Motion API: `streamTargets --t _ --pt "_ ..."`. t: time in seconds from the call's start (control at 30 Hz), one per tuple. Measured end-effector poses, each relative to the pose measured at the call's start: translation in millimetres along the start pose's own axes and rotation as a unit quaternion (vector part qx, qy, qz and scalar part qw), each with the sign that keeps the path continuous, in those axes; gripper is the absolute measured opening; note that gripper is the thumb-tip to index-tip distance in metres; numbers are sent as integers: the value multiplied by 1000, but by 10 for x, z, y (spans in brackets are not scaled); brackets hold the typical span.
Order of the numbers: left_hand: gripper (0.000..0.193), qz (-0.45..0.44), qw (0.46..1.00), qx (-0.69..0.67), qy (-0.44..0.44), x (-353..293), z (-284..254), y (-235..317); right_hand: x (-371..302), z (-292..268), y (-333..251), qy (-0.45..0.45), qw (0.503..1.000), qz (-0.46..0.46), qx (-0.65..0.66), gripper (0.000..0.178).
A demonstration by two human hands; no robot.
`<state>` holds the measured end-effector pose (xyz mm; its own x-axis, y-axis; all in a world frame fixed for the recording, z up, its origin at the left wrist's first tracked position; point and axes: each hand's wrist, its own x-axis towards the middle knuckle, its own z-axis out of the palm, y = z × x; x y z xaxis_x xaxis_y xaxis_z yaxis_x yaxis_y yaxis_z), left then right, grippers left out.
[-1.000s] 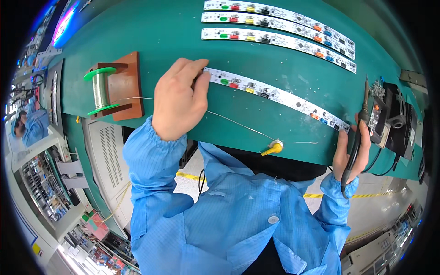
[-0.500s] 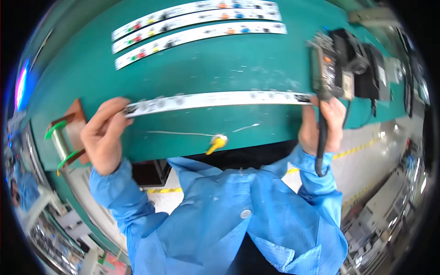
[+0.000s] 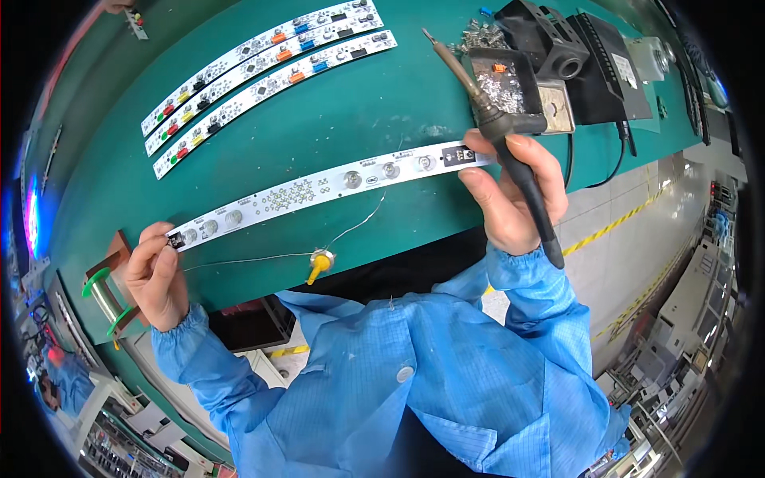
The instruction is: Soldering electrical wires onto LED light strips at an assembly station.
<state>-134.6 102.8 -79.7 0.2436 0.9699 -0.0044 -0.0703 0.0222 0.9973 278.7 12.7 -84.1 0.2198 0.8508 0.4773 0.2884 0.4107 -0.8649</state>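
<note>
A long, narrow white circuit board (image 3: 299, 193) stretches between my two hands above the green bench, its left end nearer to me. My left hand (image 3: 159, 279) pinches the dark pad at that end. The opposite end sits between the thumb and fingers of my right hand (image 3: 522, 199), which also holds a soldering iron (image 3: 522, 171) whose tip points up and to the left. Several round, clear parts stand on the board's face. Below it a length of solder wire (image 3: 239, 261) runs by a small yellow-tipped piece (image 3: 320, 264) near the bench edge.
Three similar strips with coloured connectors (image 3: 263, 92) lie at the back left. A green-flanged solder spool (image 3: 106, 299) stands at the left. At the back right are a tray of solder scraps (image 3: 506, 84), a black iron holder (image 3: 542, 40) and a black box (image 3: 610, 68).
My view has turned, so the bench items appear shifted. The held board slants more, its right end higher than its left. The soldering iron's tip has swung up and left, away from the scrap tray.
</note>
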Motion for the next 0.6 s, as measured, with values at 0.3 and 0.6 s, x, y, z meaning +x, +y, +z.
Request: streamTargets --t 0.3,0.6 --pt "22 62 998 6 -11 31 110 126 17 9 -38 48 990 100 88 56" --pt "16 52 998 15 13 49 254 156 -11 -159 -38 28 985 107 131 54"
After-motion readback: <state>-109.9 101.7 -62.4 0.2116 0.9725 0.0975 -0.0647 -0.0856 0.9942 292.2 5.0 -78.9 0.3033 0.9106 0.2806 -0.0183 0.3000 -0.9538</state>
